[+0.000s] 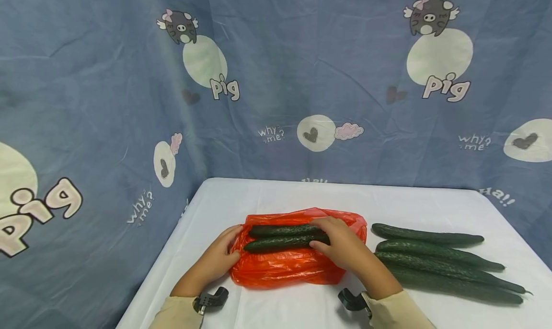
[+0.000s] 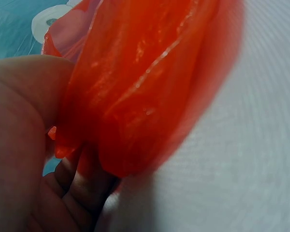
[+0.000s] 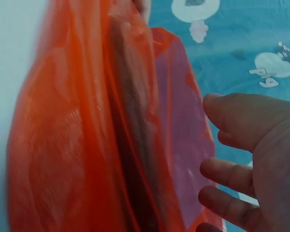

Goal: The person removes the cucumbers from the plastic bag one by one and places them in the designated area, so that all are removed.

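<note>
Left hand (image 1: 220, 255) pinches a red bag (image 1: 280, 274); right hand (image 1: 342, 244) loose over two cucumbers (image 1: 280, 243)

The left grip has the bag's left edge between thumb and fingers, and the rest of the bag spreads from that pinch toward the other hand; the two cucumbers lie side by side in the bag, between the hands, their right ends hidden beneath the right one, whose fingers are spread and curved without closing around anything, though whether their tips touch the cucumbers cannot be told; beyond the right hand, outside the bag, four longer cucumbers (image 1: 448, 269) lie close together on the white table (image 1: 431, 206), and past both hands hangs a blue cloth (image 1: 276, 75)
</note>
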### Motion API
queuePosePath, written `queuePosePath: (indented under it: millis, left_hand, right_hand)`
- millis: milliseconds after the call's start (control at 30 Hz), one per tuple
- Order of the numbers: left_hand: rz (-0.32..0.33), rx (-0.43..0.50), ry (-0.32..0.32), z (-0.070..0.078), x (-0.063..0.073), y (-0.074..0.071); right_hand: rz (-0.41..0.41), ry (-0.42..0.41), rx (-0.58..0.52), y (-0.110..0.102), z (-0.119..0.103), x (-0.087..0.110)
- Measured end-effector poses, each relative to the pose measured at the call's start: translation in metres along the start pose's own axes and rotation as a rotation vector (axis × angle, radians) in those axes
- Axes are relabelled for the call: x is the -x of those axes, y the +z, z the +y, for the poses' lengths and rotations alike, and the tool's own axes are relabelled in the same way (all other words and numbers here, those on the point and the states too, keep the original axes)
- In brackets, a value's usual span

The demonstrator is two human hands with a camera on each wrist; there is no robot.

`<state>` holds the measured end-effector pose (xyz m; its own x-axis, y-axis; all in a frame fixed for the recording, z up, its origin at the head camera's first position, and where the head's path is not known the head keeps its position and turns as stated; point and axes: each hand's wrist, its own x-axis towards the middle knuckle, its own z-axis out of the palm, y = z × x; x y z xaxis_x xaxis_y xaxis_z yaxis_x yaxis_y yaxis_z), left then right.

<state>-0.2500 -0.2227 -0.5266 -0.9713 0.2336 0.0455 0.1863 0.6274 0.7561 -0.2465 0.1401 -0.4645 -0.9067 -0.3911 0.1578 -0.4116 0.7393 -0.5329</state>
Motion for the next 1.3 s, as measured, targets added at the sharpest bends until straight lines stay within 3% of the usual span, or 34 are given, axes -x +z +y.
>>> queuePosePath:
  millis: [400,800,1300]
  left_hand:
    - [0.004,0.006,0.007,0.001,0.001,0.000]
    - [0.012,0.003,0.003,0.003,0.003,-0.001]
    - [0.014,-0.005,0.016,0.001,0.002,0.001]
  right_hand:
    - [-0.043,-0.014,0.070,0.025,-0.009,-0.016]
    - [-0.096,-0.008,0.068,0.039,-0.016,-0.027]
    - [-0.097,-0.011,0.019,0.053,-0.005,-0.028]
